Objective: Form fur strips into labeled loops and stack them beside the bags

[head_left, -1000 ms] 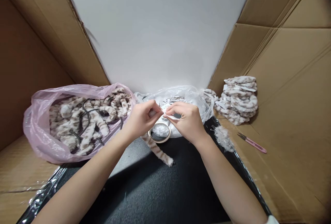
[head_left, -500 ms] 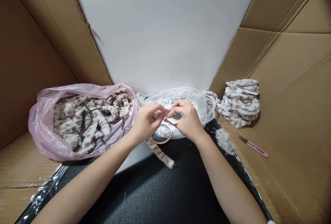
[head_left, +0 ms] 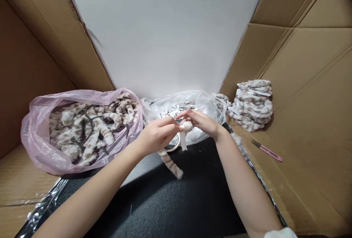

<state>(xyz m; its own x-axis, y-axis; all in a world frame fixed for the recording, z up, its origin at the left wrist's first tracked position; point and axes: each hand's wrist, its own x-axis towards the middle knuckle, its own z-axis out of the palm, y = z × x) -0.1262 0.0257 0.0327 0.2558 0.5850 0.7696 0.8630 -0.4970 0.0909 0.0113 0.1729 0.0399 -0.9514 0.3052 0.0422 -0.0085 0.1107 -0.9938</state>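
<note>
"Your hands?"
"Your left hand (head_left: 158, 135) pinches a narrow white strip (head_left: 183, 142) above the black textured tabletop (head_left: 165, 201); your right hand (head_left: 202, 121) touches the pale furry piece (head_left: 188, 126) beside it, grip unclear."
"Around you?"
"Brown cardboard panels (head_left: 310, 102) left and right, white panel (head_left: 170, 36) far."

Pink translucent bag (head_left: 38, 135), brown-striped fur (head_left: 172, 165)

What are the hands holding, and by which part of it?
The left hand pinches a white strip at its top, beside the rounded end of a fluffy piece. The right hand is at that end; its exact hold is hidden.
</note>
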